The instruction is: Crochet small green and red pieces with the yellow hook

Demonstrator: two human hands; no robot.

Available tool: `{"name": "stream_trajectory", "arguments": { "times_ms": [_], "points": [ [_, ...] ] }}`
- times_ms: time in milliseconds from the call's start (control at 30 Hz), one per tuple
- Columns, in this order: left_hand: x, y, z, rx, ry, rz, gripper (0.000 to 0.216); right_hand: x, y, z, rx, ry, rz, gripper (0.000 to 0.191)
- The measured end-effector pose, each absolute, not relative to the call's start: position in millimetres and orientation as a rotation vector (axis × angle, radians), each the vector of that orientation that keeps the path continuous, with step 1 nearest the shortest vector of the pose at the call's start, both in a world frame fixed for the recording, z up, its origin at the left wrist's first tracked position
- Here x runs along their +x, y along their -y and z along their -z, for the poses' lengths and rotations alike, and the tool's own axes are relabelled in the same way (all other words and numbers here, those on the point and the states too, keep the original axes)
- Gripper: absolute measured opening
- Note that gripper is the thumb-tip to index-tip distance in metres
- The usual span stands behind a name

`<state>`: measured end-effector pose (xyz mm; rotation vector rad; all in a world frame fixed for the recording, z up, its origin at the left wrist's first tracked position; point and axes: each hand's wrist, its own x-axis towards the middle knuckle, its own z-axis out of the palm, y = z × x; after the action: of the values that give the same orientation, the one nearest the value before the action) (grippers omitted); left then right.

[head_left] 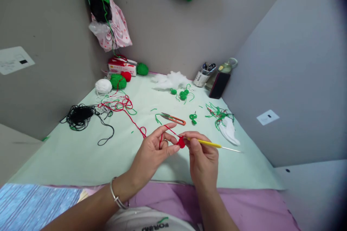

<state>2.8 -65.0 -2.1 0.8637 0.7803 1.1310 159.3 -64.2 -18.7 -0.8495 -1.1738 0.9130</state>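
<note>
Between thumb and fingers, my left hand (153,148) pinches a small red crochet piece (181,142). Red yarn (170,129) runs over its raised index finger and down through the other fingers. My right hand (203,158) grips a crochet hook (207,143) by its yellow handle, pen-like; the bare metal end points right. The hook's working tip meets the red piece, where fingers partly hide it. From the left hand, the yarn trails over the table toward a loose red tangle (128,104). Orange thread snips (173,118) lie just beyond my hands.
Left: a black yarn heap (80,115), a white ball (103,86) and a green ball (118,81). At the back: white stuffing (172,80) and small green crochet pieces (183,95). Right: yarn scraps (217,113), a pen cup (201,77) and a leaning phone (219,85).
</note>
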Motion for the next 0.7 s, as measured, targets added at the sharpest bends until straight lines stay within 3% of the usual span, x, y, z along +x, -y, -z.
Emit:
{"name": "stream_trajectory", "arguments": {
  "times_ms": [500,600,700],
  "points": [
    [0.2,66.7,-4.3,0.847,-0.798,-1.130,0.052,155.4,60.9,12.2,-0.835,1.041,-1.055,0.016],
    [0.8,66.7,-4.5,0.851,-0.797,-1.165,0.053,155.8,63.5,13.9,-0.872,1.182,-0.924,0.012],
    [2.0,66.5,-6.0,0.838,-0.803,-1.187,0.055,153.9,68.8,16.1,-0.934,1.462,-0.514,0.020]
  ]
}}
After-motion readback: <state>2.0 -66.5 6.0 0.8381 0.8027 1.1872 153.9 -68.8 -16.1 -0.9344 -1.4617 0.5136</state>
